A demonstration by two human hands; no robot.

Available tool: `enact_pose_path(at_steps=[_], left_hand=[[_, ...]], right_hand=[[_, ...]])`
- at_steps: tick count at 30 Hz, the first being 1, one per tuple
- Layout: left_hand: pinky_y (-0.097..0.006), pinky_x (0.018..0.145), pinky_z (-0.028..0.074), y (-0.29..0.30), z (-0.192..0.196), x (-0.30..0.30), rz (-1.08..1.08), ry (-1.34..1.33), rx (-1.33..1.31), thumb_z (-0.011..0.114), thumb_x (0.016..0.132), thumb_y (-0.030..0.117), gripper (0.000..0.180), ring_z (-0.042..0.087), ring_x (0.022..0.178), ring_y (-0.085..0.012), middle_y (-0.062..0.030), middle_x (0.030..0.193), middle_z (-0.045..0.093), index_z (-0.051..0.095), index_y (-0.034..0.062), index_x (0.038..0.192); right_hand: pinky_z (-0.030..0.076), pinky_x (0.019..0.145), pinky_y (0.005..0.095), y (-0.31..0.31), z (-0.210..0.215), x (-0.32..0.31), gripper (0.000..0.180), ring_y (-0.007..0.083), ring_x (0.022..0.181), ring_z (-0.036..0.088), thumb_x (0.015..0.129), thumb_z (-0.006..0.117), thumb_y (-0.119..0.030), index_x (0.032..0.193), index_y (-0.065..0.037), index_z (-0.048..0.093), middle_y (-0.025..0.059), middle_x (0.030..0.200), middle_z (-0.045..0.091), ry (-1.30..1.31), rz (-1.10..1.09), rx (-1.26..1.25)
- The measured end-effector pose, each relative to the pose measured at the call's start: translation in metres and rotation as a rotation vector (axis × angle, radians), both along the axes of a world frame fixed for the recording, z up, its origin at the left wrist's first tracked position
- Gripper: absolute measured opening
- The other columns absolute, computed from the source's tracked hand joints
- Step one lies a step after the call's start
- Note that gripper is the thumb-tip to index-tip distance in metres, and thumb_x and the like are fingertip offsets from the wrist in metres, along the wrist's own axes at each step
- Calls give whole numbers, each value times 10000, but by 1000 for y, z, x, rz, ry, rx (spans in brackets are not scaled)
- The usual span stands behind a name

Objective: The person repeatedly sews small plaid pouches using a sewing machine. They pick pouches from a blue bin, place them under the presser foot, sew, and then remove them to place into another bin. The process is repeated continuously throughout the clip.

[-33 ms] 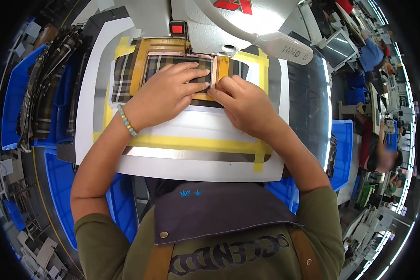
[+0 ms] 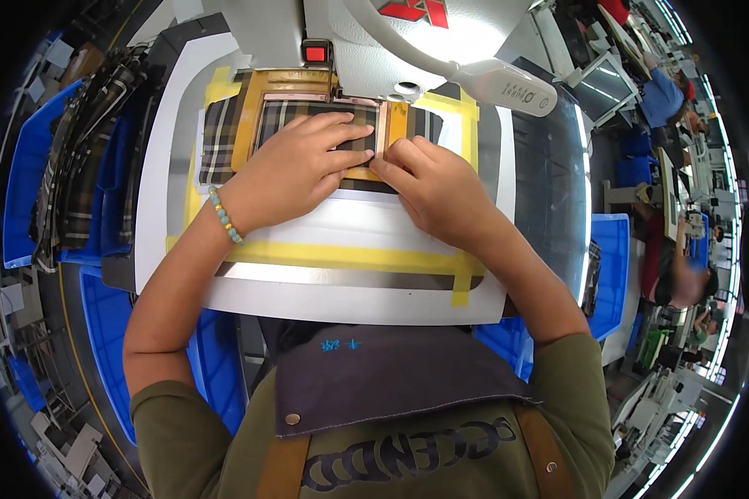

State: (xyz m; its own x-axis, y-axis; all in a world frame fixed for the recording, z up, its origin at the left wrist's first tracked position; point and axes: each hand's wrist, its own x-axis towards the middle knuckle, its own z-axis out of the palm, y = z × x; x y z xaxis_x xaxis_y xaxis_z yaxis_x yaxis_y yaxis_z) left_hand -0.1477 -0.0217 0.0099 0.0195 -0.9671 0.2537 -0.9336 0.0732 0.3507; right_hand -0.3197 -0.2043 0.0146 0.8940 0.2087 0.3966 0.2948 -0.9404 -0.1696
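Observation:
My left hand (image 2: 295,173), a beaded bracelet at its wrist, lies flat with spread fingers on dark plaid fabric (image 2: 276,114). A rectangular yellow frame (image 2: 246,125) surrounds that part of the fabric, and cloth sticks out past both sides. At the frame's lower right corner my right hand (image 2: 439,185) is closed, thumb and index fingertip drawn together. What lies between those fingertips is hidden. The frame sits under the white head of a sewing machine (image 2: 266,29).
Yellow tape (image 2: 308,252) borders the white work surface (image 2: 358,309). A white lamp (image 2: 508,87) hangs at upper right. Plaid pieces (image 2: 79,179) drape over a blue bin (image 2: 21,179) at left; another blue bin (image 2: 609,266) stands at right. Other people work farther right.

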Motion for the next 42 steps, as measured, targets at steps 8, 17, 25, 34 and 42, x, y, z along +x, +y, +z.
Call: enact_pose_path(at_steps=[8,17,25,34,42], left_hand=[[-461,1147,400,-1,10,5,-54,-25,56,647,930,92,313,492,1382,-327,-64,1470,589,720,84,1234],[-459,1128,414,-6,5,9,-63,-65,12,654,930,97,334,517,1350,-331,-99,1434,601,703,92,1261],[-445,1105,435,-3,10,8,-26,-16,42,636,924,67,344,543,1299,-334,-127,1341,616,693,61,1263],[-446,1082,448,-14,8,23,15,2,83,585,924,29,383,566,1200,-337,-116,1377,612,686,56,1292],[-454,1016,476,-25,-3,36,85,105,-2,552,909,9,415,590,1058,-360,-233,1216,630,704,52,1293]], right_hand=[[512,704,344,2,-1,-4,265,216,829,591,801,658,-31,1063,-22,700,59,911,565,-3,-11,-28],[498,697,353,1,-6,-2,267,218,819,583,814,653,-24,1076,-16,704,60,898,551,-39,-52,-16],[496,665,314,-2,-6,5,228,182,845,595,826,638,-61,1043,-33,702,46,934,571,-100,-56,-57],[521,695,318,-13,-12,20,244,190,879,604,836,635,-50,1065,-17,712,58,1013,602,-138,-95,-83],[542,801,364,-23,-10,22,333,242,976,639,829,657,-18,1156,1,718,79,1053,638,-91,-160,-68]])
